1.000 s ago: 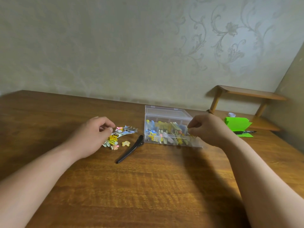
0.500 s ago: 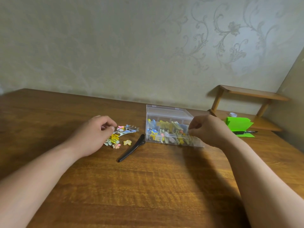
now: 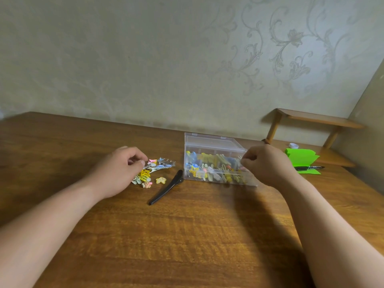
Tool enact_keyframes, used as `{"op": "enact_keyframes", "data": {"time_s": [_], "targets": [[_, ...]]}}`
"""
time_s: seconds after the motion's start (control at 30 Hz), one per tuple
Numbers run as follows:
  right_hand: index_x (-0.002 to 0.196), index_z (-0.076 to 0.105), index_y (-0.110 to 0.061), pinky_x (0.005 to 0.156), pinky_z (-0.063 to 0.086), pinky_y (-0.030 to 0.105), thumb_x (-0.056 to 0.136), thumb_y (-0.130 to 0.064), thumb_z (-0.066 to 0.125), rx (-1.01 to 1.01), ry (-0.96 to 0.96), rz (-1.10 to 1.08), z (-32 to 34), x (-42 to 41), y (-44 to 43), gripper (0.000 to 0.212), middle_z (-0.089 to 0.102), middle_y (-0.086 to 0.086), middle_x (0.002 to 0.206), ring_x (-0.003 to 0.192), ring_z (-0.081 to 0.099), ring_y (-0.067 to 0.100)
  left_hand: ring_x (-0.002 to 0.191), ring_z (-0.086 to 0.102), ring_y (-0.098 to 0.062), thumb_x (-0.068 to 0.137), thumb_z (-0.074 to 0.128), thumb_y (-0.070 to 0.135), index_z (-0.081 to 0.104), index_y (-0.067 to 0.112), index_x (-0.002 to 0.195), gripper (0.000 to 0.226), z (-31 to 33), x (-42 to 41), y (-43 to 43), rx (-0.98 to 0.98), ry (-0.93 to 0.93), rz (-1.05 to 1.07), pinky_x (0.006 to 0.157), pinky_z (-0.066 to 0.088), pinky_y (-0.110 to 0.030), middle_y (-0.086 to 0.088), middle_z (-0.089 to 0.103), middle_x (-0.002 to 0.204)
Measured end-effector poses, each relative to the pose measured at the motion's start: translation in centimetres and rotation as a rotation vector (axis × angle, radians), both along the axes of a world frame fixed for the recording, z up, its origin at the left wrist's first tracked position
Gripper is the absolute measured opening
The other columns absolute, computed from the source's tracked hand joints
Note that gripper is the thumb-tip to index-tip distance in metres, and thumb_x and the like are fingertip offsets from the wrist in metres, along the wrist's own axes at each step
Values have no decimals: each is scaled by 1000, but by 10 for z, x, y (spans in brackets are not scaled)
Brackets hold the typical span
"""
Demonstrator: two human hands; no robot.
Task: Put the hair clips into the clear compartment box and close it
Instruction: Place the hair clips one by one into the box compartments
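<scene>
Wooden counter (image 3: 187, 235) carries the clear compartment box (image 3: 199, 176), its lid (image 3: 209, 141) raised at the back and many coloured clips already in its compartments; just left of it lies a long black clip (image 3: 166, 188), then a small pile of hair clips (image 3: 158, 166); the left hand (image 3: 118, 171), fingers curled, pinches a silver one at the pile's edge; the right hand (image 3: 268, 163) is curled over the box's right end; whether it grasps anything I cannot tell.
</scene>
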State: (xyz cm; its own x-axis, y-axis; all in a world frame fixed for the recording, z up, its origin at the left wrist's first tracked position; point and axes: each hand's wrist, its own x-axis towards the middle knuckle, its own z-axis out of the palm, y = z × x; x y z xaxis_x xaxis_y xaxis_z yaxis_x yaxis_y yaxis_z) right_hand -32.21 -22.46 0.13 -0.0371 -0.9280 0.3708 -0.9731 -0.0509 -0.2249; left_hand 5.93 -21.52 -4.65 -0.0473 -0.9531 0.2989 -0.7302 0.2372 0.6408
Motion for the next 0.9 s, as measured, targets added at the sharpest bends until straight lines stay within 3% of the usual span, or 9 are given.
{"op": "enact_keyframes", "data": {"time_s": [0.23, 0.5, 0.67, 0.9], "targets": [[86, 77, -30, 72, 51, 33, 94, -25, 68, -148, -117, 92, -3, 19, 3, 13, 72, -13, 81, 82, 66, 18, 103, 55, 4, 108, 59, 29, 72, 37, 112, 17, 1, -1, 2, 2, 13, -6, 74, 40, -18, 20, 60, 115], [98, 78, -31, 77, 45, 30, 99, -28, 70, -292, -144, 415, -4, 77, 21, 8, 68, -19, 93, 91, 57, 9, 106, 58, 5, 109, 57, 32, 72, 38, 116, 18, 4, -3, 5, 31, 15, -10, 79, 48, -23, 26, 64, 110], [110, 77, -38, 88, 46, 36, 99, -31, 71, -197, 51, 613, -7, 110, 33, 15, 68, -16, 111, 106, 54, 14, 108, 61, -1, 109, 57, 32, 72, 37, 120, 19, 6, -4, 6, 43, 18, 5, 85, 51, -27, 20, 67, 116], [115, 76, -39, 93, 42, 38, 103, -36, 59, -160, 194, 674, -9, 136, 41, 21, 68, -17, 119, 115, 54, 14, 108, 61, 0, 110, 54, 30, 71, 39, 116, 20, 7, -4, 5, 64, 49, 6, 82, 51, -26, 20, 67, 115]]}}
